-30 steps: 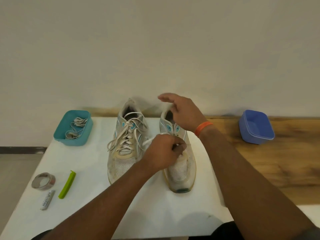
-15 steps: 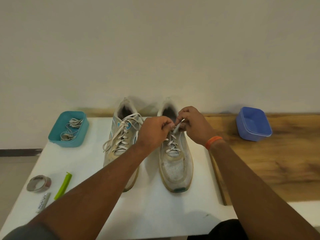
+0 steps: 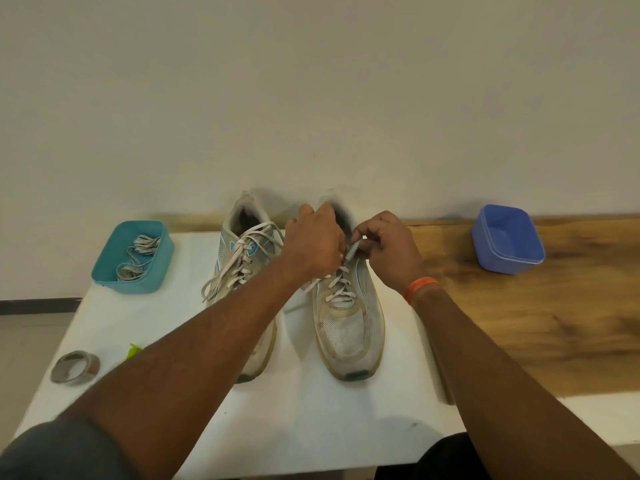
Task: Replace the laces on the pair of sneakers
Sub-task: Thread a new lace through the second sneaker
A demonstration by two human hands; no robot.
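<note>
**Both hands on the right sneaker's lace**

Right now both hands work at the top of the right sneaker (image 3: 348,327), which stands toe toward the near edge of the white tabletop (image 3: 311,427), about mid-width. The left hand (image 3: 313,245) has its fingers curled in over the upper eyelets; it seems to pinch the lace (image 3: 341,289), but the contact is hidden behind the knuckles. The right hand (image 3: 389,249) (orange wristband (image 3: 419,287) on the wrist) has fingers curled and pinches the lace end (image 3: 353,250) between thumb and forefinger, just above the tongue.

The left sneaker (image 3: 242,271) stands just beside it, laced, loose ends draped over its side. A teal tray (image 3: 133,256) with bundled laces (image 3: 138,256) sits at the far left corner. Tape roll (image 3: 74,368) and a green clip (image 3: 133,351) (mostly hidden by the left forearm) lie near the left edge. A blue tub (image 3: 507,239) sits on the wooden surface (image 3: 536,323) to the right, well apart.
</note>
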